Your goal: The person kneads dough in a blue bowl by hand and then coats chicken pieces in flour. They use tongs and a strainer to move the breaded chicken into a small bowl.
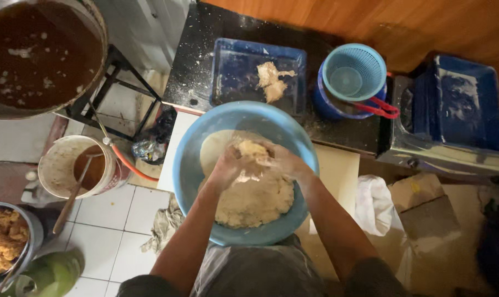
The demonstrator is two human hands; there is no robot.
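Note:
A large light-blue bowl holds a mass of pale yellow dough. Above the dough, my left hand and my right hand are pressed together around a small lump of dough. Both hands are coated with sticky dough. Behind the bowl, a dark blue tray holds a few shaped dough pieces.
A big wok of dark oil stands on a metal frame at top left. A bucket with a stick, a pan of fried pieces, a blue basket, another blue tray and a white cloth surround the bowl.

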